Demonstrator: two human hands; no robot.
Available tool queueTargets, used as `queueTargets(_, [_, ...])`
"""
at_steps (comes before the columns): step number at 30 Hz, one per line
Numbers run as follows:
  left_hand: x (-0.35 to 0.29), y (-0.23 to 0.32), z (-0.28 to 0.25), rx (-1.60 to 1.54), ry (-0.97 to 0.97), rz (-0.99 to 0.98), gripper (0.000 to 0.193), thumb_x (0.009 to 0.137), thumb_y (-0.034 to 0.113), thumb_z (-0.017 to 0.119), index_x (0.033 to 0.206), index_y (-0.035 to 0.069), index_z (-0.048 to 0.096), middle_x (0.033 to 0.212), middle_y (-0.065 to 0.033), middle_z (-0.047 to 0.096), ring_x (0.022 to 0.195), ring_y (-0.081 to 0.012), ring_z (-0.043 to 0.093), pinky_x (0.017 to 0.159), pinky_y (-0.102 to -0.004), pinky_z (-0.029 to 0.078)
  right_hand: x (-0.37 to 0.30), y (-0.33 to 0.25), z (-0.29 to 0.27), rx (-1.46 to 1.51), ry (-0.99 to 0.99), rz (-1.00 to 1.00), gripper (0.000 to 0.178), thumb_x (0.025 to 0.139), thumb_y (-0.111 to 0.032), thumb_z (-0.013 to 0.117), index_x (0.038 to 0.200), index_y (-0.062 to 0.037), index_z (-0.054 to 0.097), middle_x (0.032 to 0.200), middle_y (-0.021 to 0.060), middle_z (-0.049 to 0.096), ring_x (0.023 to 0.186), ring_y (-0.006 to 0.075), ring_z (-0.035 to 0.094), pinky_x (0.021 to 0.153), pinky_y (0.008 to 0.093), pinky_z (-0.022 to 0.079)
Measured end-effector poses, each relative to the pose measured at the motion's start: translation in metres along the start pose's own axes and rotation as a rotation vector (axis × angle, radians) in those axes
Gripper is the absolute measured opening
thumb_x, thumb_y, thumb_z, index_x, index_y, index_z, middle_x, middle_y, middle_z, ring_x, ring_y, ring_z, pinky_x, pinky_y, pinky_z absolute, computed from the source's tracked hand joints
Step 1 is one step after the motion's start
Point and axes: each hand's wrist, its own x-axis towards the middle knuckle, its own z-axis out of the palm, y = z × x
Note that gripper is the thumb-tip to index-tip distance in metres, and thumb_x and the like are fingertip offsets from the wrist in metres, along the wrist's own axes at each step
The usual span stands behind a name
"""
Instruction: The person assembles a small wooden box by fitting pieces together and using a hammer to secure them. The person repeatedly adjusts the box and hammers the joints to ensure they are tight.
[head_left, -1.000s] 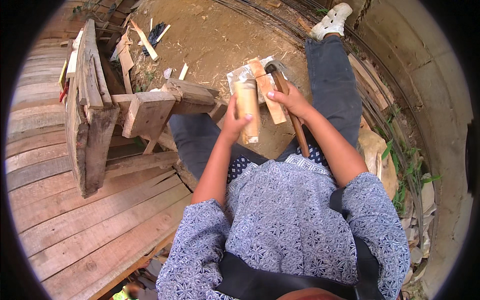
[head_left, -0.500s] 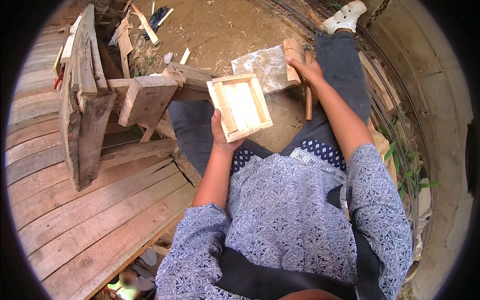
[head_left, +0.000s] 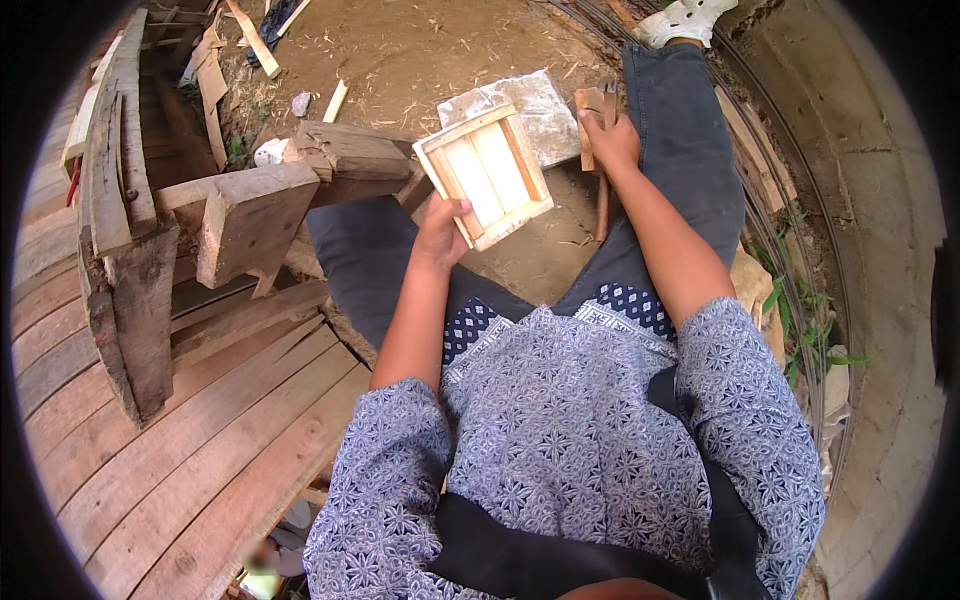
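Note:
My left hand point(head_left: 441, 231) grips a shallow, square wooden box point(head_left: 487, 178) by its near left corner, thumb over the rim. The box is tilted with its inside facing up, and pale slats line its bottom. Further right, my right hand point(head_left: 613, 145) is closed round a small wooden block point(head_left: 588, 130). A slim wooden handle point(head_left: 602, 208) runs beneath the same hand, with a narrow greyish end above it, like a hammer. Whether my fingers also hold this handle is hidden. Behind the box lies a pale flat stone slab point(head_left: 545, 120) on the ground.
A rough timber bench frame point(head_left: 250, 215) stands at my left, beside a slatted plank platform point(head_left: 230, 440). Wood offcuts point(head_left: 252, 38) lie on the dirt. Long thin rods point(head_left: 835, 250) and a concrete wall point(head_left: 885, 300) run along the right. My legs are spread around the work.
The box has turned slightly and now overlaps the slab. The block in my right hand has rotated, showing a narrower face. The whole view has shifted a little.

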Motion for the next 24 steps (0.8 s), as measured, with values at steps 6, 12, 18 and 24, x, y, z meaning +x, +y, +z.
queueTargets(6, [-0.017,0.014,0.021,0.265,0.036,0.084,0.085,0.07,0.002,0.07,0.148,0.0,0.037,0.138,-0.0103,0.054,0.13,-0.0232,0.052,0.11,-0.0375,0.04,-0.062,-0.077,-0.052,0.802,-0.427,-0.135,0.057,0.089,-0.051,0.072,0.117,-0.0026,0.059,0.109,0.01,0.071,0.084,0.017,0.071,0.057,0.0227,0.048])
queueTargets(12, [-0.017,0.022,0.037,0.392,0.019,0.089,0.089,0.068,0.002,0.075,0.148,0.001,0.036,0.14,-0.0098,0.052,0.13,-0.0216,0.051,0.11,-0.0375,0.039,-0.073,-0.083,-0.068,0.667,-0.765,-0.313,0.058,0.082,-0.044,0.082,0.118,-0.0063,0.056,0.096,0.0014,0.062,0.073,0.0072,0.056,0.054,0.02,0.045])
queueTargets(18, [-0.011,0.04,0.048,0.375,-0.136,0.071,0.084,0.077,0.023,0.083,0.145,-0.003,0.042,0.139,-0.0128,0.054,0.129,-0.0211,0.052,0.11,-0.0367,0.038,-0.062,-0.077,-0.066,0.622,-0.724,-0.291,0.063,0.075,-0.03,0.089,0.121,-0.0051,0.055,0.096,0.0016,0.064,0.082,0.0085,0.059,0.064,0.0251,0.05])
queueTargets(24, [0.009,0.07,0.069,0.927,0.072,-0.118,0.072,0.088,0.043,0.075,0.14,-0.002,0.05,0.115,-0.0152,0.071,0.108,-0.0206,0.066,0.096,-0.0333,0.048,-0.061,-0.078,-0.061,0.563,-0.712,-0.562,0.061,0.073,-0.019,0.09,0.12,0.0005,0.057,0.116,0.0105,0.069,0.109,0.0197,0.064,0.099,0.0349,0.048])
